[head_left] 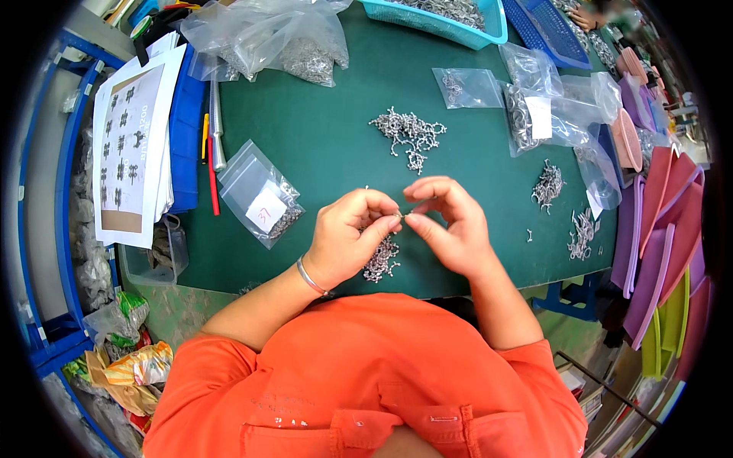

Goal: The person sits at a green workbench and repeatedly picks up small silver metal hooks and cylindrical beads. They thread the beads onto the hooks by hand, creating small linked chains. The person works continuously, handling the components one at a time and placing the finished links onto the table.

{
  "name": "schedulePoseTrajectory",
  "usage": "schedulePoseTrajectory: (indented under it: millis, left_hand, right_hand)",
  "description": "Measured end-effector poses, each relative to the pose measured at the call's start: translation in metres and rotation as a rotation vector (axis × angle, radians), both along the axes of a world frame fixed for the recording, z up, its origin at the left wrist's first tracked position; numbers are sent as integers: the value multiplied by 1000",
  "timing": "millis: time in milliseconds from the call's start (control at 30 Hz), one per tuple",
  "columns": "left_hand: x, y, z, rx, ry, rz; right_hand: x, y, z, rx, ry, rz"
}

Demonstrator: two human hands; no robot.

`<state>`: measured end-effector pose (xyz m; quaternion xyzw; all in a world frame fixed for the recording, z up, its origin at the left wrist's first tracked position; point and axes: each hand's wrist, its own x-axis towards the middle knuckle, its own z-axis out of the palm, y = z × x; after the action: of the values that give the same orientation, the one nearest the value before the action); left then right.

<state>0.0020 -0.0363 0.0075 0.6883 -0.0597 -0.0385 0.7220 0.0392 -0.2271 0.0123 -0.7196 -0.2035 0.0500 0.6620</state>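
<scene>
My left hand (pixel 350 232) and my right hand (pixel 452 228) meet over the near edge of the green table (pixel 321 145). Thumb and fingers of each are pinched together, tip to tip, around a tiny metal piece (pixel 401 216) too small to name. Under the fingers lies a heap of small silvery metal parts (pixel 380 263), partly hidden by my left hand. Beyond my hands sits a larger loose pile of similar metal parts (pixel 411 133). A zip bag (pixel 262 195) of small metal parts, with a white label, lies left of my left hand.
Two smaller metal piles (pixel 547 187) (pixel 582 234) lie at the right. Clear bags (pixel 527 122) of rings, a turquoise basket (pixel 500 23) and a blue basket (pixel 546 34) stand farther back. At left are a red pen (pixel 213 183), printed sheets (pixel 130 153) and a blue rack (pixel 53 347).
</scene>
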Motion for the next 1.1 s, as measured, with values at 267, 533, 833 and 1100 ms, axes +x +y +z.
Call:
schedulePoseTrajectory:
  millis: [267, 533, 833, 1100]
  left_hand:
    - [-3, 11, 9, 386, -299, 107]
    - [1, 26, 10, 519, -188, -43]
    - [27, -4, 14, 364, -151, -60]
    - [36, -10, 9, 314, 4, -69]
  right_hand:
    - [47, 4, -29, -654, -527, -241]
    - [18, -15, -13, -599, -180, -126]
    - [16, -22, -5, -463, 118, -226]
    - [19, -28, -6, -628, -239, -226]
